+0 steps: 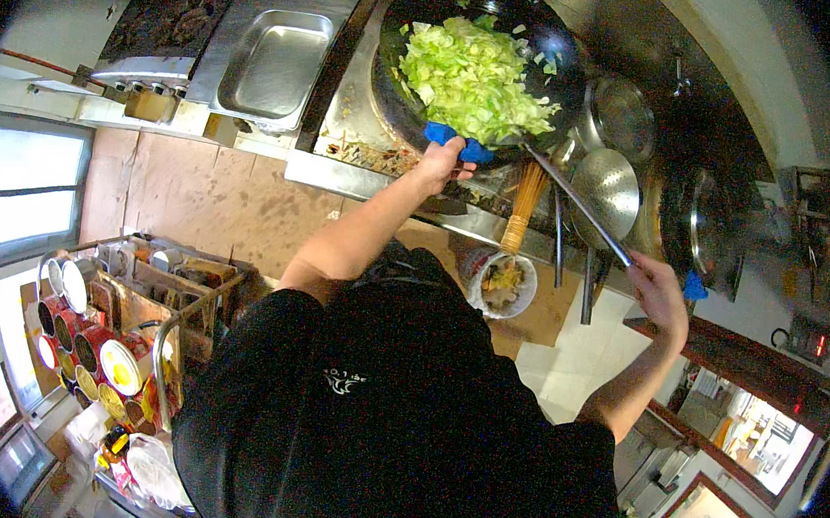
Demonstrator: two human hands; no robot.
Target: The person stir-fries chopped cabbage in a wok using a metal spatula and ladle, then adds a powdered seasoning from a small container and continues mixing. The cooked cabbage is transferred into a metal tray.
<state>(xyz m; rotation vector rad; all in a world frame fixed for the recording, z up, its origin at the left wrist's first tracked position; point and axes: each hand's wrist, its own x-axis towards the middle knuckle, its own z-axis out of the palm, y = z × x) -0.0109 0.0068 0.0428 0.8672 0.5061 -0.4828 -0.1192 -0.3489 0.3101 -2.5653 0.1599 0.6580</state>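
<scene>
Chopped cabbage (473, 81) lies heaped in a large dark wok (401, 10) on the stove. My left hand (445, 161) grips the wok's near rim through a folded blue cloth (459, 143). In my right hand (655, 290) is the end of a long metal handle (578, 196) that slants up to the cabbage's lower right edge; the tool's working end is hidden in the cabbage. A bamboo wok brush (521, 209) rests just below the wok, near that handle.
Right of the wok lie a perforated metal skimmer (606, 191) and a round metal pan (623, 118). An unfilled steel tray (275, 66) sits left of the stove. Below the brush is a white bucket (529, 292) with food scraps. A rack with cans (88, 344) stands at lower left.
</scene>
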